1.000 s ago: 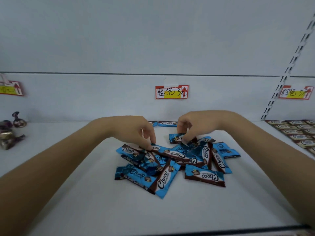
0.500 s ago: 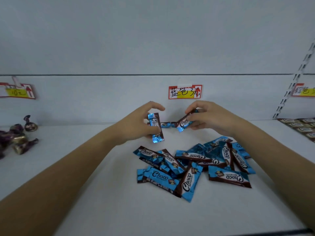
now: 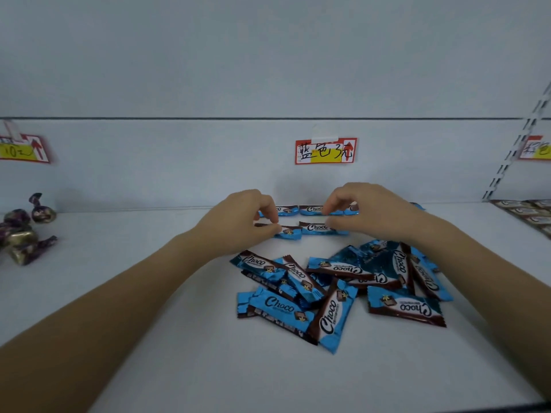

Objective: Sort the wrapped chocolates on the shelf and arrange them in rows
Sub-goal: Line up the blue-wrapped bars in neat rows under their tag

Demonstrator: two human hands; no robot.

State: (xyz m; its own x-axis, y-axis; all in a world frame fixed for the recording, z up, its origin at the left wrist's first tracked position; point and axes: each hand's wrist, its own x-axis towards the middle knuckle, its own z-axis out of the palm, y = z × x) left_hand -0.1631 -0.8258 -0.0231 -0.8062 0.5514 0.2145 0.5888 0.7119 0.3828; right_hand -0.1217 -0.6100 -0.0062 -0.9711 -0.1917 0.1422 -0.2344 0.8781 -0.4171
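Now fingertips [image 3: 272, 229] of left hand [image 3: 238, 222] pinch blue Choco bar [image 3: 288, 233]; right hand [image 3: 369, 213], fingers curled, grips neighbouring bar [image 3: 313, 228]. Both lie in second row, just near of far row [image 3: 287, 210]. Best: butt ends together, keep parallel, logos up. Loose pile [image 3: 337, 290] nearer on shelf [image 3: 149, 293].

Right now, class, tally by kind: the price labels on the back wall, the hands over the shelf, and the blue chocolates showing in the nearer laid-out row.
Price labels: 3
Hands, left hand and right hand: 2
Near-row blue chocolates: 2
Total: 7
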